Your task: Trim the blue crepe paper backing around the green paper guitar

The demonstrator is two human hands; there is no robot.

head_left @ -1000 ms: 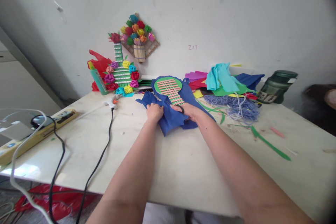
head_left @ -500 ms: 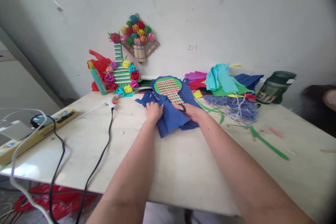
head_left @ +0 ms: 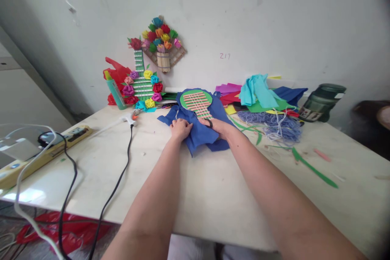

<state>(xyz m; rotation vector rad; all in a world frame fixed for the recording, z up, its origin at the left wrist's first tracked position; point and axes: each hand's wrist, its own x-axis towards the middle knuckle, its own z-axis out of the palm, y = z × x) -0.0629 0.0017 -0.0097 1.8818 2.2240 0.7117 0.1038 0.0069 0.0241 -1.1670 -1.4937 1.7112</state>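
A blue sheet (head_left: 199,135) lies crumpled at the middle of the table, under a green round piece (head_left: 183,98) crossed by pink sticks and pale strings. My left hand (head_left: 181,129) has its fingers curled on the sheet's left part, pinching it. At the right, my right hand (head_left: 219,126) is closed round dark-handled scissors (head_left: 209,122), beside the lower end of the sticks. The scissor blades are hidden by the blue sheet.
Coloured sheets (head_left: 258,93), purple-blue yarn (head_left: 282,126) and a green bottle (head_left: 321,103) stand back right. Green scraps (head_left: 315,168) lie right. On the left are a glue gun (head_left: 131,118), cables, a power strip (head_left: 68,140) and a flower-trimmed guitar shape (head_left: 143,85).
The blue sheet's lower corner has shifted slightly right and up. My left hand has moved a little to the right with it. The whole view has shifted slightly.
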